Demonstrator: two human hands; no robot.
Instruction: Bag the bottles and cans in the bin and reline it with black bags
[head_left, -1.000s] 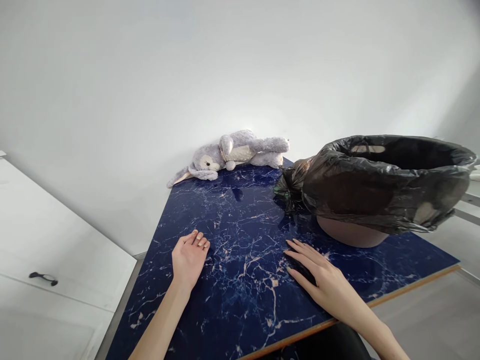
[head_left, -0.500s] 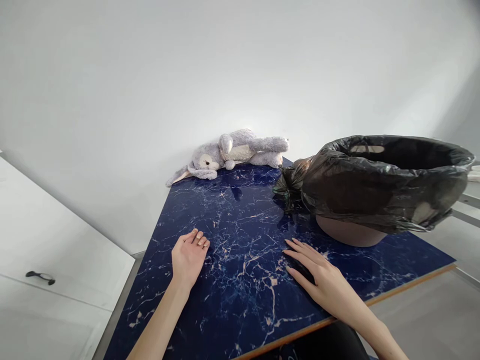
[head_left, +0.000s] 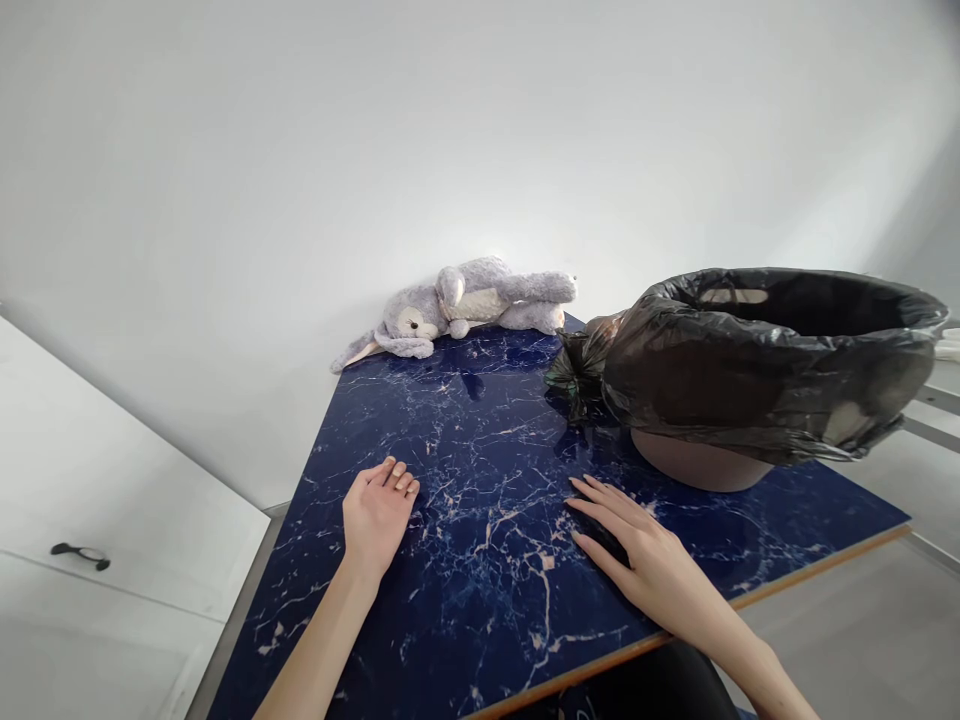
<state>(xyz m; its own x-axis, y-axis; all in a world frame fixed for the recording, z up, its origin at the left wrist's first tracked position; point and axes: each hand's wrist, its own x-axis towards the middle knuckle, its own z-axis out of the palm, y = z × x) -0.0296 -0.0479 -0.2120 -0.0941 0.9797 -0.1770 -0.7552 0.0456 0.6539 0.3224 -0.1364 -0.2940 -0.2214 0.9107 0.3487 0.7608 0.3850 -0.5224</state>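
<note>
On the dark blue marble-patterned table, my left hand rests palm up with its fingers loosely bent. Its palm is bare. My right hand lies palm down near the front edge, fingers stretched out and thumb apart, holding nothing. The nearest thing to it is a bin lined with a black trash bag, whose edge is folded over the rim. A knot of the bag bunches out on the bin's left side. At the back, a grey plush bunny lies on its side.
A white wall stands behind the table. To the left is a white cabinet with a black handle. The table's front edge has a wood-coloured strip. White rails show at the far right.
</note>
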